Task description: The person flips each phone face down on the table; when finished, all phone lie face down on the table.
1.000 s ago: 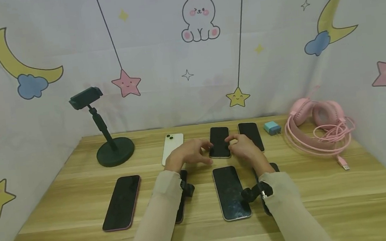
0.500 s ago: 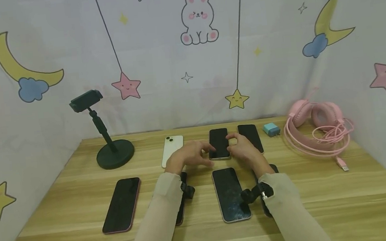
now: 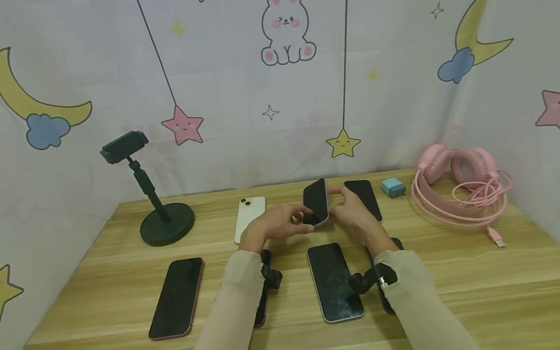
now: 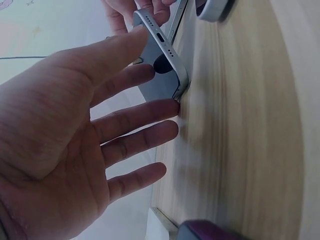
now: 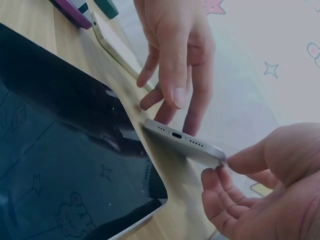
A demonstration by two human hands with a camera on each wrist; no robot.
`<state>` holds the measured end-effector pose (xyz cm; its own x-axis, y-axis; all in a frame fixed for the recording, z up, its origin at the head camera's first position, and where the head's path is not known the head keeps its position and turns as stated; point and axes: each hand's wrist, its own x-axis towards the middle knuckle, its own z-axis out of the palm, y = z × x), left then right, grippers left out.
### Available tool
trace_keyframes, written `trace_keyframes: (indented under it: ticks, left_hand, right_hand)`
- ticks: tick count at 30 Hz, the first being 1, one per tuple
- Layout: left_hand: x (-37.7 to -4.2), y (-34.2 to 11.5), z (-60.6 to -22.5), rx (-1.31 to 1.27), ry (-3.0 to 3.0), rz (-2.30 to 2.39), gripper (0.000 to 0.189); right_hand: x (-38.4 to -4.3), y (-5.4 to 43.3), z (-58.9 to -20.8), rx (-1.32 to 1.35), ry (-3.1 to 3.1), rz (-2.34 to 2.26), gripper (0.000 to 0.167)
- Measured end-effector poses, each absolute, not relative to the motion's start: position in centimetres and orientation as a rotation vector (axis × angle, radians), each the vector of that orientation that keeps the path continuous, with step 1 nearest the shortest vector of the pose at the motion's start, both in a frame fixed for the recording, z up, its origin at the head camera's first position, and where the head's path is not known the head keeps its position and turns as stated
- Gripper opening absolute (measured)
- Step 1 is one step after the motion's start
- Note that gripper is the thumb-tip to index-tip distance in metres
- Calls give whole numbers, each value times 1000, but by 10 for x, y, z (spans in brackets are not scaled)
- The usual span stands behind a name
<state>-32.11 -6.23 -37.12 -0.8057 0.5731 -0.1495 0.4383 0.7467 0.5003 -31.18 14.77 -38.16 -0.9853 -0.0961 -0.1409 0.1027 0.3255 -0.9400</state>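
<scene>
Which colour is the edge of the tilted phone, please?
The phone's edge is silver, shown best in the right wrist view.

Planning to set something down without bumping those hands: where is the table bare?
The table is bare in front of the pink headphones, beside the right sleeve; narrower, between stand and white phone. Crowded: back middle, where left hand and right hand flank the tilted phone.

0 readable texts, labels, brands or numbers
</scene>
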Motion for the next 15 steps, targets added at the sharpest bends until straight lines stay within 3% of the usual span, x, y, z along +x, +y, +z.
trace_keyframes:
  ticks: [15]
  left_hand:
    - [-322, -59, -373, 840, 2693, 779, 51]
  right_hand:
    - [-313, 145, -381, -48, 2361, -1805, 50]
